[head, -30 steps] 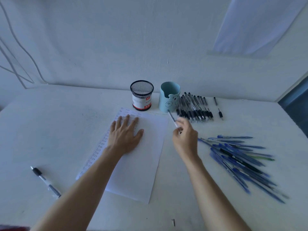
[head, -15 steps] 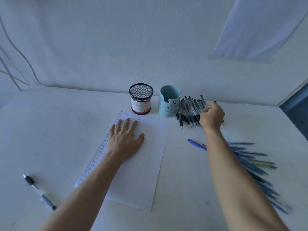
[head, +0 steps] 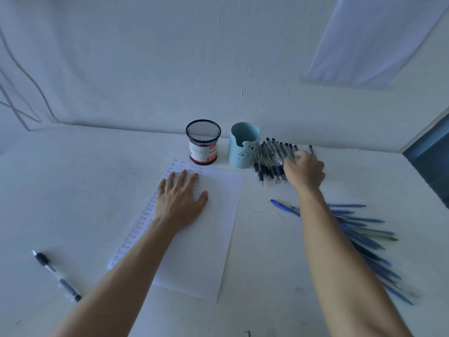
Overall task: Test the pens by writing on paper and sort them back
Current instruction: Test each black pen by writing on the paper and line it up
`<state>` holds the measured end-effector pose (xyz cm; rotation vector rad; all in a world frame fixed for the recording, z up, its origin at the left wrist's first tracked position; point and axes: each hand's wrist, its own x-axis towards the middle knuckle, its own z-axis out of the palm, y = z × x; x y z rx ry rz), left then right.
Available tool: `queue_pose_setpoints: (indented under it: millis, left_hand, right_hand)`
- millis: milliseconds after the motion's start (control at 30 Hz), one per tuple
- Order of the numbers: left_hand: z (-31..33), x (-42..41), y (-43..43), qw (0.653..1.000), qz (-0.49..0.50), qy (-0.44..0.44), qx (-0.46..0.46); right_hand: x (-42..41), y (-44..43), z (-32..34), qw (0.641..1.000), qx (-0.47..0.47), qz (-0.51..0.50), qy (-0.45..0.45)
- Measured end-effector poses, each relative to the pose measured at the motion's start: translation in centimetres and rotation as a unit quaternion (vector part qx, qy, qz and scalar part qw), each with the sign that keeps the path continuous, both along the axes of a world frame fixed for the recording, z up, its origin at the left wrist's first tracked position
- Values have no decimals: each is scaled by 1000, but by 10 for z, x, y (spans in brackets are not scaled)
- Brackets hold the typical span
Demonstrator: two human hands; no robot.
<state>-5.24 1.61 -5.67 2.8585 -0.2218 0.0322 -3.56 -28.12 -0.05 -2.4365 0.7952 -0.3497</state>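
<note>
While the left hand (head: pixel 179 203) lies flat, fingers (head: pixel 182 177) spread, pinning the paper (head: pixel 213 239), the right hand (head: pixel 303 171) curls over the black pens (head: pixel 269 164) beside the cup (head: pixel 244 147). Whether it grips one is unclear. Its forearm could drag the blue pens (head: pixel 364 229) out of their pile.

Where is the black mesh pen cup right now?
In the head view, the black mesh cup stands upright at the far side of the table, just left of the light blue cup and beyond the top of the paper.
</note>
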Motion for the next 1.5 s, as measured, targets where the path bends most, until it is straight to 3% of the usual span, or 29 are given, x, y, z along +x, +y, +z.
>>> queue_pose_setpoints:
  millis: [133,233,333,400,633,833,967,1067,1233,1367,1500]
  left_hand:
    - [4,0,3,999,7,11,-46]
    - [8,-1,9,990,24,-1,-142]
    - [13,-8,15,967,17,-57,-248]
    - [17,-16,23,960,13,-84,-267]
    - [40,-47,83,981,16,-45,-186]
    - [52,-77,162,972,222,62,-36]
    - [66,-102,195,953,244,178,25]
    - [68,-113,202,942,263,210,-1]
    - [69,-119,204,944,266,192,-27]
    - [64,-121,205,942,289,161,-58]
    - [61,-121,194,944,274,104,-152]
  right_hand:
    - [-23,37,3,996,-36,45,-62]
    - [-44,80,-6,983,-53,132,-113]
    - [-64,124,-20,963,-53,251,-79]
    - [-76,149,-31,945,-64,320,-35]
    - [-103,187,-48,899,-116,414,84]
    - [-107,192,-54,898,-129,413,83]
    - [-108,192,-55,901,-130,408,70]
    - [-108,193,-55,902,-131,406,69]
    - [-111,192,-56,904,-130,402,68]
    - [-115,192,-56,905,-122,402,63]
    - [-117,190,-54,903,-119,406,77]
